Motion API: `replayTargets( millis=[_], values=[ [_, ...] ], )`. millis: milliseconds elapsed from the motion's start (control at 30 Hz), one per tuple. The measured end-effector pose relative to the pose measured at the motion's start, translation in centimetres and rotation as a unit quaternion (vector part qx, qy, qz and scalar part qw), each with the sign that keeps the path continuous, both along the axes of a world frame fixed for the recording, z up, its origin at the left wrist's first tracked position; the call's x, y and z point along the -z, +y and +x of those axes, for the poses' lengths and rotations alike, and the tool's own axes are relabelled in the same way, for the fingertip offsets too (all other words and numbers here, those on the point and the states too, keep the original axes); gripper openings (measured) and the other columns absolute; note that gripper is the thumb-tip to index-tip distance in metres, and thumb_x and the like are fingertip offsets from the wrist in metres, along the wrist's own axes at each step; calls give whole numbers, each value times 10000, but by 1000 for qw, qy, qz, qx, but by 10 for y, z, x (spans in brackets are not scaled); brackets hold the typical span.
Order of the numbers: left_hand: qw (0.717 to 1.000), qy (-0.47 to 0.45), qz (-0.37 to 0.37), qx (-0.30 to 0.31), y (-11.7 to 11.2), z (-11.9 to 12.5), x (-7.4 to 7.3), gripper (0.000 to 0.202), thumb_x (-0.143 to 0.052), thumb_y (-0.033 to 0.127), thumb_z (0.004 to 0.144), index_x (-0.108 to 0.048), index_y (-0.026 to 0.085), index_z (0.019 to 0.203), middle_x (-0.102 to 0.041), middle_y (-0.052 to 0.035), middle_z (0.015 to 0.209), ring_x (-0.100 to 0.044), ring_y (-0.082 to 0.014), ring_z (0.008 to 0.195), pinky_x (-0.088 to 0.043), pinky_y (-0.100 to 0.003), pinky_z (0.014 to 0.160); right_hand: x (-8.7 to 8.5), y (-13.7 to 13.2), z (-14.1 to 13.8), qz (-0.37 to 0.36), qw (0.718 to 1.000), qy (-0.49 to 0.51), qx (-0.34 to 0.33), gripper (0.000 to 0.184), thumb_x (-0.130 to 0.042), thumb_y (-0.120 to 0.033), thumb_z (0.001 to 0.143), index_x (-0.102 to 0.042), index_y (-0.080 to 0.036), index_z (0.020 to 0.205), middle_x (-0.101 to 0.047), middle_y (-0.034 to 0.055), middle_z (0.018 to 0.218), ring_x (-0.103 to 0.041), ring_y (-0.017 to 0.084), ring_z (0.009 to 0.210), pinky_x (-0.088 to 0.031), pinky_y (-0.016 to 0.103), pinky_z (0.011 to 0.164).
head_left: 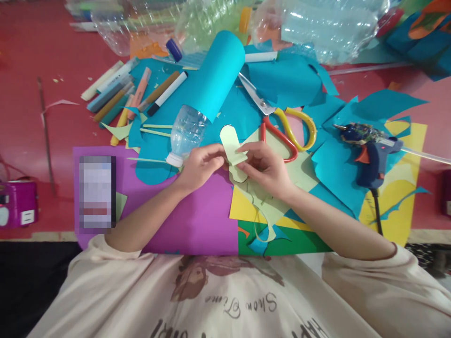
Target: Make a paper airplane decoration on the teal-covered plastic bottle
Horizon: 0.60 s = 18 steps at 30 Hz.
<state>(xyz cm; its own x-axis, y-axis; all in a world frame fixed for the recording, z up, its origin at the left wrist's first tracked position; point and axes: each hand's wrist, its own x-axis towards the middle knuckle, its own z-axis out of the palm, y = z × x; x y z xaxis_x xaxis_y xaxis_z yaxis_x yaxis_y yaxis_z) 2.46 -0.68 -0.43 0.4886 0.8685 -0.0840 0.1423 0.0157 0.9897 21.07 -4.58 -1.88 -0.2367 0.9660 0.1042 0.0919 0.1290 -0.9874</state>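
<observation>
Between my two hands is a pale green paper cutout (230, 143) with a rounded top end and a folded flap near its middle. My left hand (202, 166) pinches its left edge, thumb against the fingers. On the other side, my right hand (266, 166) grips the folded flap between thumb and fingers. Just behind my left hand lies a plastic bottle (188, 129) wrapped in blue paper (221, 70), its white cap toward me. Scissors (278, 117) with red and yellow handles lie open beyond my right hand. Pale green paper scraps (303, 173) lie under my right wrist.
A glue gun (369, 159) with a glue stick lies at right on blue scraps. Several markers (112, 94) are spread at upper left. A phone (97, 192) rests on purple paper (179, 216). Clear plastic bottles (310, 28) line the back.
</observation>
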Motion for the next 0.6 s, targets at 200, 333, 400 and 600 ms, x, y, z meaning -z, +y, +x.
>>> replayTargets(
  millis=[200,333,400,600],
  values=[
    [1000,-14,6,9,-2,3,0,154,-602,315,792,-635,167,814,-687,-8,766,-647,-139,743,-527,-237,678,5,-1,-2,-9,999,15,26,279,-626,-496,886,-572,-248,1000,-485,-51,658,-453,88,512,-394,231,457],
    [1000,-4,10,15,-2,3,-1,147,-616,301,794,-643,161,832,-700,-12,785,-646,-129,723,-524,-223,657,4,-1,-1,5,999,10,40,236,-655,-454,875,-592,-246,969,-528,-41,682,-476,85,520,-417,229,469],
    [1000,-3,7,16,-1,3,-1,148,-624,301,791,-645,161,834,-701,-13,786,-646,-126,717,-527,-221,655,2,0,-1,9,999,2,42,215,-673,-420,865,-596,-242,957,-575,-31,724,-498,81,524,-436,228,478],
    [1000,-1,-5,16,-1,2,4,214,-620,372,825,-653,163,854,-702,-11,784,-657,-133,738,-544,-229,677,-1,0,1,14,998,-35,47,213,-705,-388,831,-619,-221,932,-662,12,884,-490,59,494,-428,219,440]
  ],
)
